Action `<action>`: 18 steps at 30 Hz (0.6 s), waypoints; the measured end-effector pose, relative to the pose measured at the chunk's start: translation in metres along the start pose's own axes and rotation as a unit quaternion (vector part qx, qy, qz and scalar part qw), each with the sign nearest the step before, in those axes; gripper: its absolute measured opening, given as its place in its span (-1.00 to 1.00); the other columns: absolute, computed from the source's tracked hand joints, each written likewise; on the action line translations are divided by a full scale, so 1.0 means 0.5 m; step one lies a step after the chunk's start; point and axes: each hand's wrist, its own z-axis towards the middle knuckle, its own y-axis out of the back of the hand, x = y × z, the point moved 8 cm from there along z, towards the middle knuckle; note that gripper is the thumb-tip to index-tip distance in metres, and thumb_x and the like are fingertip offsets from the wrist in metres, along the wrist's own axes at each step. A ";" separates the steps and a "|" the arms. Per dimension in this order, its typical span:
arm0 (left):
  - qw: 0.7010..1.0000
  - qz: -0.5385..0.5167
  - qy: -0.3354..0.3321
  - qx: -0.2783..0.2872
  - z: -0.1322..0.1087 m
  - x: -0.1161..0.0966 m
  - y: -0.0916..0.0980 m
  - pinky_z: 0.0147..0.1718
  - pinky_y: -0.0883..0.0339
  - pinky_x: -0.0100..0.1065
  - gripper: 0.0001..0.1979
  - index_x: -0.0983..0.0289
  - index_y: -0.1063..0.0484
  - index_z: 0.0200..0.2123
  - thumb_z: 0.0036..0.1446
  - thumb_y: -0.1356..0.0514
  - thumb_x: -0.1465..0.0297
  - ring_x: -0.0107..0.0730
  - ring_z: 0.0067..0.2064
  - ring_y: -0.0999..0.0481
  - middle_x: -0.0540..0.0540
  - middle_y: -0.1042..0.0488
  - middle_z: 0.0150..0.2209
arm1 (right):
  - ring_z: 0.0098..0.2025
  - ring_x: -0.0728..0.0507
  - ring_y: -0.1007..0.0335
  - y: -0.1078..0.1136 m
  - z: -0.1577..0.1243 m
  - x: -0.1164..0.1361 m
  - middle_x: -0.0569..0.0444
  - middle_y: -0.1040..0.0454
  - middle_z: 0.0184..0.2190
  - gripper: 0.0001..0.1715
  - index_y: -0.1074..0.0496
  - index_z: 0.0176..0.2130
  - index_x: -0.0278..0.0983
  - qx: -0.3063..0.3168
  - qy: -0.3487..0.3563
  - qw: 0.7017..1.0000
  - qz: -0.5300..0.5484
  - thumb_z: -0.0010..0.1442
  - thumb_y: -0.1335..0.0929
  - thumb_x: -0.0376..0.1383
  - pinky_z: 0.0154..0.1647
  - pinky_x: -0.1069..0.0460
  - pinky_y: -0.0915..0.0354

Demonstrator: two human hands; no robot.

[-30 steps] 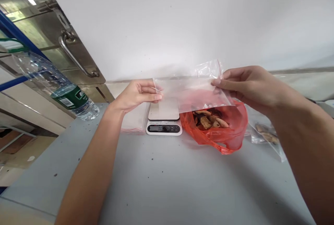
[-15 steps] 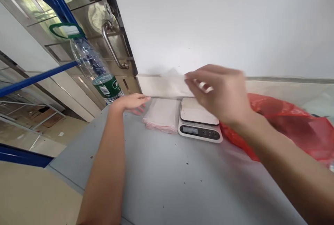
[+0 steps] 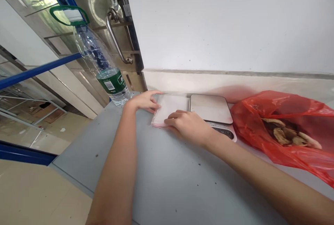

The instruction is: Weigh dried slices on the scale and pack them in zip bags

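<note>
A stack of clear plastic zip bags [image 3: 172, 105] with a pinkish-red line along the near edge lies against the wall, left of a white kitchen scale [image 3: 210, 108]. My left hand [image 3: 144, 101] rests at the stack's left side, fingers apart, thumb tip touching the bags. Over the near right corner of the stack, my right hand [image 3: 186, 124] has its fingers bent and pressed together at the bags' edge; how many bags it grips is hidden. That hand and forearm cover part of the scale's display panel.
Right of the scale lies an open red plastic bag [image 3: 261, 141] holding brownish pieces that look like mushrooms [image 3: 289, 136]. A large water bottle [image 3: 112, 82] with a green handle stands at the grey table's [image 3: 161, 183] back left, near a blue metal frame [image 3: 39, 71].
My right hand has come down from above the scale, where it held something thin and translucent, to the stack's near edge. My left hand now touches the bags. The view has shifted slightly.
</note>
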 end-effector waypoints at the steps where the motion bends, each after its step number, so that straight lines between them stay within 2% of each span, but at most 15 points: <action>1: 1.000 0.024 -0.011 -0.008 0.005 -0.002 -0.001 -0.11 -0.65 -0.26 -0.23 0.16 -0.31 0.42 0.13 -0.36 0.37 -0.19 -0.15 -0.72 -0.01 -0.63 -0.26 | -0.07 -0.20 -0.56 -0.004 -0.002 0.000 -0.09 -0.67 -0.14 -0.70 -0.65 -0.11 -0.29 0.006 -0.001 1.000 0.001 0.49 -0.30 -0.40 -0.34 -0.01 -0.26; 4: 0.994 0.084 -0.038 -0.050 0.018 -0.011 0.001 -0.01 -0.61 -0.20 -0.29 0.18 -0.41 0.35 0.11 -0.37 0.31 -0.13 -0.09 -0.70 0.04 -0.63 -0.19 | 0.01 -0.24 -0.53 -0.007 -0.008 0.002 -0.13 -0.64 -0.06 -0.68 -0.63 -0.02 -0.29 0.005 -0.003 1.000 0.007 0.46 -0.29 -0.45 -0.25 -0.02 -0.36; 7: 0.982 0.128 -0.079 -0.114 0.025 -0.037 0.009 0.22 -0.45 -0.11 -0.36 0.14 -0.50 0.26 0.07 -0.39 0.29 -0.03 0.17 -0.55 0.13 -0.52 0.14 | 0.06 -0.26 -0.50 -0.005 -0.020 0.004 -0.16 -0.61 0.01 -0.66 -0.59 0.07 -0.31 0.002 0.000 1.000 0.016 0.43 -0.30 -0.47 -0.11 -0.06 -0.43; 9: 0.975 0.147 -0.111 -0.128 0.024 -0.061 0.007 0.26 -0.40 -0.12 -0.44 0.12 -0.55 0.20 0.09 -0.37 0.29 -0.04 0.23 -0.48 0.13 -0.45 0.24 | 0.07 -0.26 -0.50 -0.002 -0.030 0.003 -0.17 -0.60 0.03 -0.64 -0.57 0.11 -0.32 -0.007 0.000 1.000 0.026 0.41 -0.31 -0.49 -0.08 -0.07 -0.45; 11: 0.973 0.165 -0.133 -0.093 0.024 -0.081 -0.011 0.19 -0.44 -0.16 -0.50 0.10 -0.59 0.17 0.13 -0.36 0.23 -0.08 0.16 -0.51 0.11 -0.48 0.19 | 0.05 -0.27 -0.52 0.004 -0.044 -0.002 -0.18 -0.60 0.00 -0.65 -0.58 0.06 -0.33 -0.024 0.002 0.999 0.037 0.38 -0.32 -0.52 -0.08 -0.07 -0.47; 13: 0.970 0.204 -0.127 -0.027 0.024 -0.087 -0.040 0.15 -0.45 -0.19 -0.50 0.04 -0.59 0.20 0.20 -0.32 0.11 -0.11 0.10 -0.54 0.10 -0.51 0.14 | 0.00 -0.26 -0.54 0.013 -0.064 -0.007 -0.17 -0.61 -0.08 -0.71 -0.60 -0.06 -0.33 -0.047 0.014 0.998 0.050 0.35 -0.33 -0.53 -0.11 -0.08 -0.47; 15: 0.962 0.254 -0.096 0.024 0.023 -0.081 -0.065 0.14 -0.43 -0.19 -0.41 -0.04 -0.50 0.30 0.24 -0.27 -0.01 -0.10 0.11 -0.53 0.10 -0.47 0.18 | -0.06 -0.25 -0.56 0.032 -0.091 -0.014 -0.15 -0.63 -0.11 -0.74 -0.62 -0.13 -0.31 -0.076 0.031 0.994 0.070 0.35 -0.33 -0.50 -0.15 -0.07 -0.47; 18: 0.952 0.300 -0.051 0.040 0.018 -0.080 -0.079 0.15 -0.44 -0.12 -0.28 -0.13 -0.30 0.44 0.26 -0.20 -0.10 -0.04 0.15 -0.52 0.12 -0.36 0.29 | -0.14 -0.20 -0.60 0.083 -0.145 -0.043 -0.10 -0.65 -0.07 -0.74 -0.64 -0.15 -0.25 -0.117 0.033 0.983 0.134 0.37 -0.33 -0.42 -0.17 -0.04 -0.45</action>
